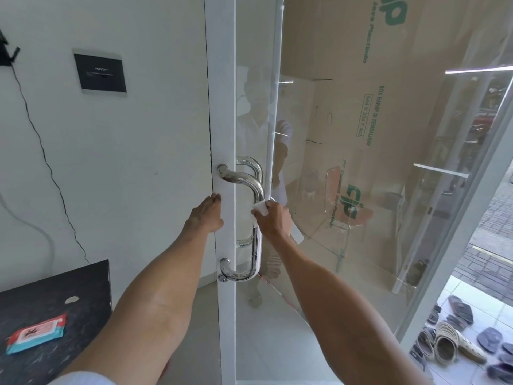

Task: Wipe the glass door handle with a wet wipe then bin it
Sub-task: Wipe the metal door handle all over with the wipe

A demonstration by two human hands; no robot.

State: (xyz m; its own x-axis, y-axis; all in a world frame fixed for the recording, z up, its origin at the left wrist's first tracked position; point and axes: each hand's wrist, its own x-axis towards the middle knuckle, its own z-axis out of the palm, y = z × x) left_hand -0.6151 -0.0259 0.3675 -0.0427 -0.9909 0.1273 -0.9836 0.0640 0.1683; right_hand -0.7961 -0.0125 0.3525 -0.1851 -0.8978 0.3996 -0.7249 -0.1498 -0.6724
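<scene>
R hand (273,218) grips wet wipe (259,207) round handle (256,190), bar runs vertical, rest lies below; L hand (207,213) flat, open on door frame (224,107)

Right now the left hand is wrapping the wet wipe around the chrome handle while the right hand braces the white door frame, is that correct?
Not quite: the hands are swapped. In the head view the right hand wraps the wet wipe around the chrome handle, while the left hand braces the white door frame.

"PRESTO" on black wall plaque (100,71); "BOX HARAP DI KEMBALIKAN", "CJP" on cardboard (369,115).
</scene>
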